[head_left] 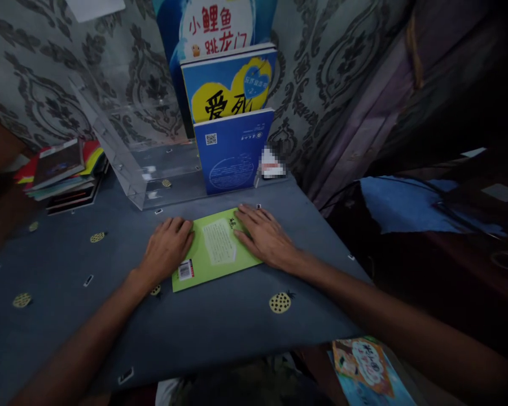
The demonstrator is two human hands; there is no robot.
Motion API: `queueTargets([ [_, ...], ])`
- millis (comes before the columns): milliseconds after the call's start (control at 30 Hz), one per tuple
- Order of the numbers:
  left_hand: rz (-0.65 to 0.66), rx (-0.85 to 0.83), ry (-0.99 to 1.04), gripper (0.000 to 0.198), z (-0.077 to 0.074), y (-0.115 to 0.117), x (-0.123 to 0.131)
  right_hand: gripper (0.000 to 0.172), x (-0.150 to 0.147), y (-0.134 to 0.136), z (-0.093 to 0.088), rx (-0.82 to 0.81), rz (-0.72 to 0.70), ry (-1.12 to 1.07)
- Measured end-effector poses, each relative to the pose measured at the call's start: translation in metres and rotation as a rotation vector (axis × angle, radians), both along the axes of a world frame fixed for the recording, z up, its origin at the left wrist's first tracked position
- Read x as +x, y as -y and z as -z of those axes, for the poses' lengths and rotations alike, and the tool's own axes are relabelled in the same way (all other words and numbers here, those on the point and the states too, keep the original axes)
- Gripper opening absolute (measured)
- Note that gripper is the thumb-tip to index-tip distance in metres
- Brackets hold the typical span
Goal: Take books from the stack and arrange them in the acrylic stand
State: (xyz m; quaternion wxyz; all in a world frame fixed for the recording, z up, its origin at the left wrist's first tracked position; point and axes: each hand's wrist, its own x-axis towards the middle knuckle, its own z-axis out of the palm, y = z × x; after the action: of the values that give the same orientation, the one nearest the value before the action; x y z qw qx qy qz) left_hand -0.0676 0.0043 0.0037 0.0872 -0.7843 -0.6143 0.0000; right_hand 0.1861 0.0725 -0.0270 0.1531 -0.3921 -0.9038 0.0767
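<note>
A thin green book (203,276) lies on the tablecloth, slightly tilted, with a pale text panel and a barcode facing up. My left hand (167,245) rests at its left edge, palm down, fingers stretched forward and close together, thumb side touching the edge. Across the right part of the cover lies my right hand (268,237), fingers stretched out and its thumb apart. Beyond the hands, a blue book (232,158) stands upright in a clear plastic rack (131,180). Behind it rise a blue-and-yellow book (220,84) and a taller book with red lettering (218,25).
To the left is a pile of books and papers (63,175). The table (220,332) has a blue cloth with a pineapple print and ends at the right. A colourful book (364,366) lies below the front edge. Patterned curtain (342,51) hangs behind.
</note>
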Motion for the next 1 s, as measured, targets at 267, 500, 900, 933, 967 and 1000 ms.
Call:
queueTargets([
  [267,-0.008,0.006,-0.060,0.029,0.001,0.001,0.003,0.062,0.036,0.032,0.013,0.095,-0.098,0.008],
  [500,-0.033,-0.077,-0.052,0.030,-0.010,0.010,0.000,0.047,0.060,0.027,0.013,0.021,-0.121,-0.052],
  [900,0.121,-0.229,0.254,0.024,-0.001,0.024,0.009,0.038,0.023,-0.017,0.003,0.018,0.002,-0.087],
  [933,0.113,-0.189,0.241,0.024,0.000,0.023,0.009,0.038,0.020,-0.015,0.002,0.029,0.024,-0.070],
  [967,0.111,-0.136,0.231,0.024,0.001,0.021,0.010,0.038,0.017,-0.013,0.000,0.043,0.048,-0.051],
  [1000,0.119,-0.075,0.227,0.024,0.003,0.018,0.010,0.037,0.013,-0.009,-0.003,0.054,0.063,-0.030],
])
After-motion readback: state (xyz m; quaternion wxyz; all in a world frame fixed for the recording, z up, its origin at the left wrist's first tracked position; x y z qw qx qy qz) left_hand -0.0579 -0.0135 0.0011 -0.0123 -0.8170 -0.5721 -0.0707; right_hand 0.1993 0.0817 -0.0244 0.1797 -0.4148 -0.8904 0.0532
